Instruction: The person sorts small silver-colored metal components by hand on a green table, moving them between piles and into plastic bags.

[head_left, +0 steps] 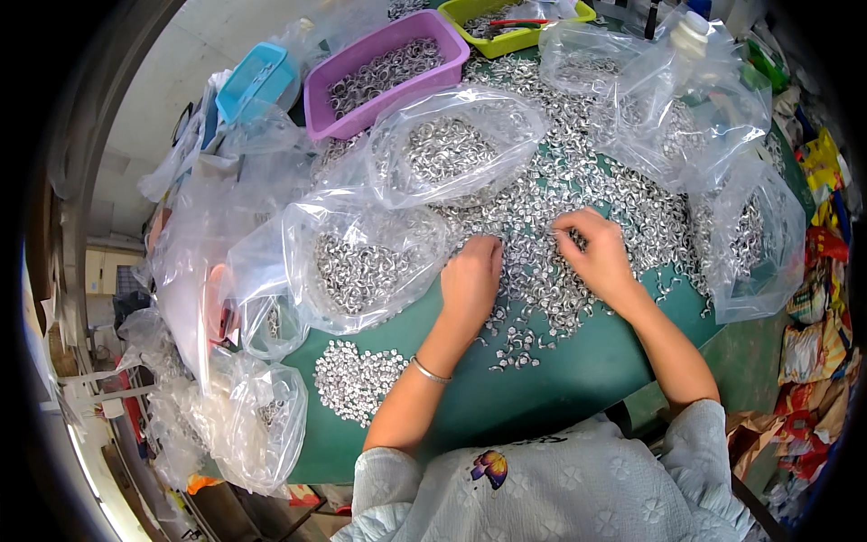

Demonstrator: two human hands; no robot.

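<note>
A wide heap of small shiny silver metal pieces (551,172), many of them curved, spreads over the green table (578,379). My left hand (471,275) is at the heap's near left side, beside an open clear plastic bag (357,271) of such pieces. Its fingers are bunched together and point away from me; what they hold, if anything, is hidden. Over the right part of the heap, my right hand (598,251) is curled, thumb and forefinger drawn together at the pieces. Anything in that pinch is too small to name. A separate patch of small silver pieces (357,379) lies left of my left forearm.
Behind stand a purple basin (316,107) of metal pieces, a yellow-green tray (510,41) and a light blue basket (257,79). More filled clear bags (754,239) line the right side. Crumpled plastic bags (257,420) hang at the left edge. Colourful sacks (817,334) lie beyond the right edge.
</note>
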